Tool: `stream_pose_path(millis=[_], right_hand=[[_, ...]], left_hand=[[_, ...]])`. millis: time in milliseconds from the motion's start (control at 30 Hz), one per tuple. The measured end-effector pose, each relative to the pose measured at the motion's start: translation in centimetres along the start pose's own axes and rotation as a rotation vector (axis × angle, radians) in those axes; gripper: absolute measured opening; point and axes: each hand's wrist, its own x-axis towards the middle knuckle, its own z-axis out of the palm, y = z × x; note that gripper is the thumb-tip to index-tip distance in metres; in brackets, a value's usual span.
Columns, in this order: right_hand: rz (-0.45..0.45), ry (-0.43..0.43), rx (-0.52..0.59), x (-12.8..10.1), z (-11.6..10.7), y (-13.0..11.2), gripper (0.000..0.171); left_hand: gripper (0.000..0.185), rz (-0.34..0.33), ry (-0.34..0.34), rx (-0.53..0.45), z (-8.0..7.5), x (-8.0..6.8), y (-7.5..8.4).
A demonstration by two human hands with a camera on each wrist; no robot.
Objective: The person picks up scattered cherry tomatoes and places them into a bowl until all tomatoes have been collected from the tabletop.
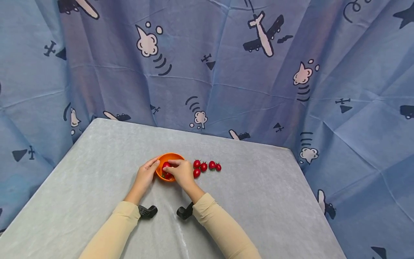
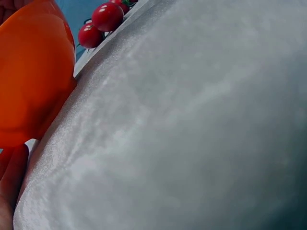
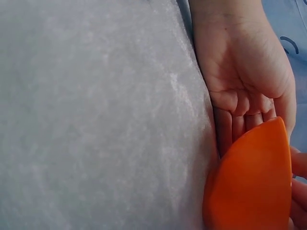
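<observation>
An orange bowl stands on the cloth with several red cherry tomatoes inside. From its left side my left hand holds it, thumb at the rim and fingers along the outer wall. The right wrist view shows that left palm facing the bowl. My right hand reaches over the bowl's right side. Its thumb and index finger pinch a cherry tomato above the others. In the left wrist view the bowl hides most of the right hand.
Several more cherry tomatoes lie on the cloth just right of the bowl, green stems on. Pale grey cloth covers the table. A blue curtain printed with planes hangs behind the table and at both sides.
</observation>
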Motion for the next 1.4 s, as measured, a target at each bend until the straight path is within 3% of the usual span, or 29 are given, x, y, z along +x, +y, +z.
stream_pose_path(millis=[400, 567, 900, 1400], right_hand=[[-0.020, 0.002, -0.039, -0.1, 0.0, 0.0, 0.031], [-0.029, 0.008, -0.053, -0.1, 0.0, -0.1, 0.032], [-0.023, 0.009, -0.069, -0.1, 0.0, -0.2, 0.032], [0.000, -0.006, 0.047, -0.2, -0.3, 0.0, 0.032]], left_hand=[[0.049, 0.009, 0.003, 0.018, 0.1, -0.2, 0.0], [0.047, -0.005, -0.013, -0.006, 0.0, -0.7, 1.1], [0.049, 0.002, -0.009, 0.009, -0.1, -0.3, 0.3], [0.047, -0.010, -0.003, 0.005, 0.0, 0.1, 0.2]])
